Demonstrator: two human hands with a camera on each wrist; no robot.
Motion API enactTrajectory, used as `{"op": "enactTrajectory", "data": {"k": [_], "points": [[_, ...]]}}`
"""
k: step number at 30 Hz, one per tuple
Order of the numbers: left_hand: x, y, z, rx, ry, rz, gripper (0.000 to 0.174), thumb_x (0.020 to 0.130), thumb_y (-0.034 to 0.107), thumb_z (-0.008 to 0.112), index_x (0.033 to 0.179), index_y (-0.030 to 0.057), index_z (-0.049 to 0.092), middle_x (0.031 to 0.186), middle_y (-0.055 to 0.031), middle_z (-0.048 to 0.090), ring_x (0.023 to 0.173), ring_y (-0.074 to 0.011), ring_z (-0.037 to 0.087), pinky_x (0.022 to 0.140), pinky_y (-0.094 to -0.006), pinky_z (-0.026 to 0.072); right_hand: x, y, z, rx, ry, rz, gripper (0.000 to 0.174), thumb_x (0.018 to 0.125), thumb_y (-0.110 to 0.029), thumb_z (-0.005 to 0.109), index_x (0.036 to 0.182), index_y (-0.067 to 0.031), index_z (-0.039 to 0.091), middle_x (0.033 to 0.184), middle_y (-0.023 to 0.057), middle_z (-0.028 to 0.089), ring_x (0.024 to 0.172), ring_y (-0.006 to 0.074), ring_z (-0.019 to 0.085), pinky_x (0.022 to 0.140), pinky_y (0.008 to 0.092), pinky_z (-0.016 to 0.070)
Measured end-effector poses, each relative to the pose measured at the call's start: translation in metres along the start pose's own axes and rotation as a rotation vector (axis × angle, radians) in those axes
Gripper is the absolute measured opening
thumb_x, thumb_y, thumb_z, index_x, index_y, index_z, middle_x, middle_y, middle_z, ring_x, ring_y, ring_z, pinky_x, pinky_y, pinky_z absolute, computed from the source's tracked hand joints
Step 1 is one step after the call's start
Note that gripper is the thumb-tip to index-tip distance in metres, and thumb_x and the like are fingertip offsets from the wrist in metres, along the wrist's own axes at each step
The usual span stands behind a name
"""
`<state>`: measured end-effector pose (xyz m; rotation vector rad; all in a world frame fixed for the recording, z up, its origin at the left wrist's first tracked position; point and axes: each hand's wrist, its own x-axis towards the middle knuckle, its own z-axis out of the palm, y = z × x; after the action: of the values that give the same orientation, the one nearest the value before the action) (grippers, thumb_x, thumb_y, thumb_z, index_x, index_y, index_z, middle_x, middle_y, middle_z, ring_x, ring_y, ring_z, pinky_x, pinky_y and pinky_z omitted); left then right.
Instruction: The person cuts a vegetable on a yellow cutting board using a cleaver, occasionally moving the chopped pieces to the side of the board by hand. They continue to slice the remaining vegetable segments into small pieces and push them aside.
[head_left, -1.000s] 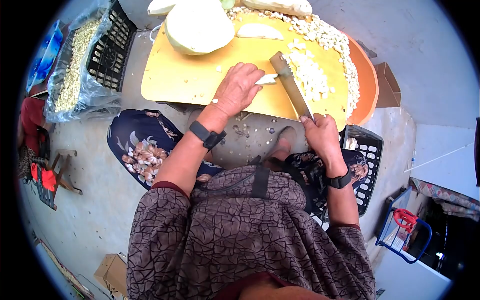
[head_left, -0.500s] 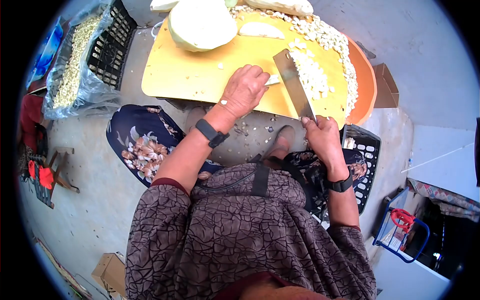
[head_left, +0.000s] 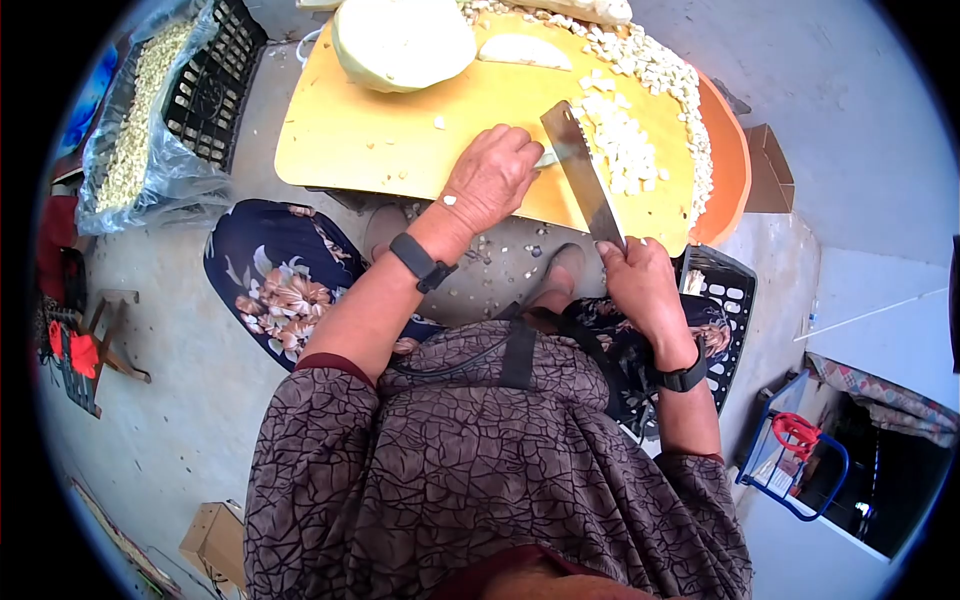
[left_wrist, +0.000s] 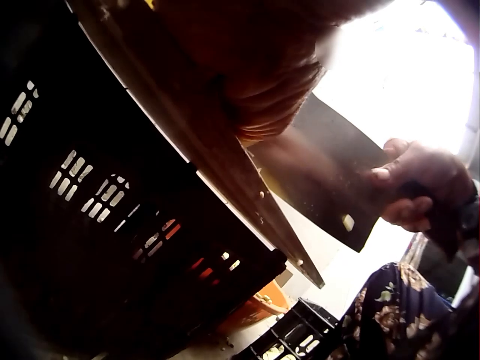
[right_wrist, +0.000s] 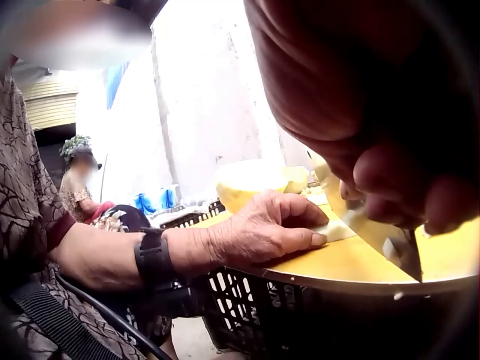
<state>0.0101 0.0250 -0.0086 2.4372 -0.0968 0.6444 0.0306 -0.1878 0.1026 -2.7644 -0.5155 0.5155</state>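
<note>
My left hand [head_left: 490, 178] pinches a pale vegetable strip [head_left: 546, 158] against the yellow cutting board [head_left: 370, 145]; in the right wrist view the strip [right_wrist: 339, 230] sticks out past the thumb and fingertips. With my right hand [head_left: 640, 285] I grip the handle of a cleaver [head_left: 583, 175], its broad blade standing at the strip's end, close to the left fingers. Bits of vegetable cling to the blade [left_wrist: 330, 180]. Right of it lies a spread of diced pieces [head_left: 625, 150]. A large pale cut vegetable [head_left: 400, 45] and a flat slice [head_left: 525, 52] rest farther back.
An orange basin [head_left: 733, 170] shows beyond the board's right end, with many pieces along that edge. A black crate [head_left: 215, 85] beside a plastic bag of chopped pieces [head_left: 140, 130] stands left. Another black crate [head_left: 735, 290] is near my right knee. Another person [right_wrist: 82, 184] sits in the background.
My left hand has shifted a little to the right, toward the cleaver, and less of the strip shows beyond its fingers. The blade has tilted, showing more of its flat side.
</note>
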Motion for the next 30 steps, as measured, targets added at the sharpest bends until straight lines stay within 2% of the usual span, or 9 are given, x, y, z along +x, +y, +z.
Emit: {"op": "enactTrajectory", "data": {"k": [5, 8, 11, 14, 16, 20, 30], "points": [[0.001, -0.002, 0.002, -0.021, -0.027, -0.009, 0.023, 0.078, 0.005, 0.07, 0.101, 0.0019, 0.066, 0.094, -0.0114, 0.059, 0.094, -0.031, 0.058, 0.086, -0.0401, 0.0502, 0.022, 0.002, 0.013, -0.075, 0.012, -0.089, 0.035, 0.092, -0.021, 0.061, 0.077, 0.01, 0.068, 0.077, 0.0313, 0.064, 0.078, 0.0482, 0.064, 0.076, 0.0504, 0.0515], [0.001, -0.004, 0.001, -0.032, -0.013, 0.002, 0.026, 0.078, 0.006, 0.071, 0.103, 0.0025, 0.066, 0.094, -0.012, 0.059, 0.094, -0.0318, 0.058, 0.087, -0.0412, 0.0498, 0.038, 0.014, 0.027, -0.081, 0.088, -0.127, 0.034, 0.093, -0.023, 0.063, 0.087, 0.0105, 0.067, 0.072, 0.0269, 0.065, 0.074, 0.0407, 0.066, 0.07, 0.0457, 0.0504], [0.0, -0.001, -0.005, -0.042, 0.016, -0.006, 0.027, 0.077, 0.006, 0.071, 0.104, 0.0029, 0.065, 0.094, -0.0126, 0.059, 0.094, -0.0328, 0.058, 0.087, -0.0422, 0.0494, 0.038, 0.005, 0.022, 0.09, 0.054, -0.03, 0.035, 0.091, -0.022, 0.061, 0.081, 0.0101, 0.068, 0.078, 0.0322, 0.064, 0.079, 0.0479, 0.064, 0.077, 0.0501, 0.0515], [-0.004, 0.0, -0.013, -0.021, 0.024, -0.052, 0.025, 0.078, 0.006, 0.07, 0.101, 0.0028, 0.064, 0.094, -0.0134, 0.058, 0.094, -0.0336, 0.058, 0.087, -0.0428, 0.0491, 0.033, 0.011, 0.021, 0.124, 0.041, 0.023, 0.035, 0.092, -0.024, 0.062, 0.082, 0.0095, 0.069, 0.077, 0.0315, 0.063, 0.077, 0.048, 0.063, 0.073, 0.0499, 0.0512], [-0.004, -0.004, -0.011, -0.014, -0.002, -0.081, 0.021, 0.078, 0.005, 0.069, 0.098, 0.0024, 0.064, 0.093, -0.0137, 0.058, 0.093, -0.0338, 0.058, 0.086, -0.0427, 0.0491, 0.023, 0.008, 0.015, 0.096, 0.042, -0.008, 0.036, 0.092, -0.025, 0.062, 0.082, 0.0089, 0.068, 0.076, 0.0306, 0.064, 0.076, 0.0478, 0.063, 0.072, 0.0497, 0.0509], [-0.004, -0.008, -0.005, -0.019, 0.034, -0.015, 0.016, 0.079, 0.004, 0.067, 0.094, 0.0021, 0.063, 0.091, -0.0143, 0.057, 0.091, -0.0339, 0.057, 0.084, -0.0424, 0.0493, 0.009, 0.004, 0.004, 0.151, -0.005, 0.043, 0.035, 0.092, -0.026, 0.062, 0.081, 0.0075, 0.068, 0.075, 0.0301, 0.063, 0.075, 0.0472, 0.063, 0.07, 0.05, 0.0506], [-0.003, -0.006, -0.002, -0.037, 0.05, -0.005, 0.014, 0.079, 0.003, 0.066, 0.093, 0.0011, 0.062, 0.089, -0.0142, 0.056, 0.088, -0.0337, 0.057, 0.082, -0.0425, 0.0495, 0.007, -0.008, 0.007, -0.007, 0.059, -0.099, 0.034, 0.092, -0.022, 0.061, 0.079, 0.009, 0.067, 0.075, 0.0315, 0.063, 0.078, 0.0487, 0.063, 0.074, 0.0511, 0.0509]]}}
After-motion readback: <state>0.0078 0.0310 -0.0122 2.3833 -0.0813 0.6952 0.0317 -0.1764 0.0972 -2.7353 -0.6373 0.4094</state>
